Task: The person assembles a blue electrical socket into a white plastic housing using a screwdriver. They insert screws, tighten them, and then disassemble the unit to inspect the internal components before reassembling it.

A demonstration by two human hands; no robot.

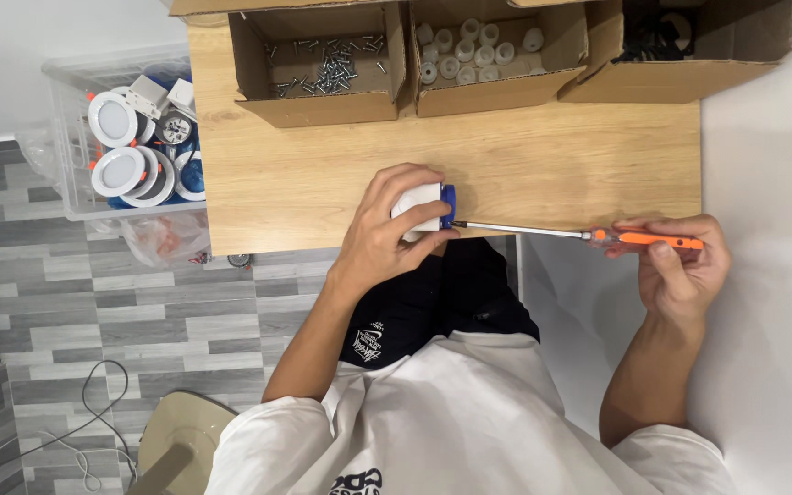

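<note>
Gripping a small white plastic housing with a blue cap (425,207) at the near edge of the light wooden surface (543,156), the left hand (385,234) wraps its fingers over the top, near the frame's centre. The right hand (680,266), at right of centre, is closed around the orange-handled screwdriver (579,236), whose steel shaft lies level with its tip at the blue cap. Both forearms rise from the lower frame, elbows bent. Along the top, an open cardboard box of loose metal screws (323,64), a cardboard box of white plastic caps (483,55) and a cardboard box of dark parts (680,46). At upper left, a clear plastic bin of round white lamp fittings (126,137).
</note>
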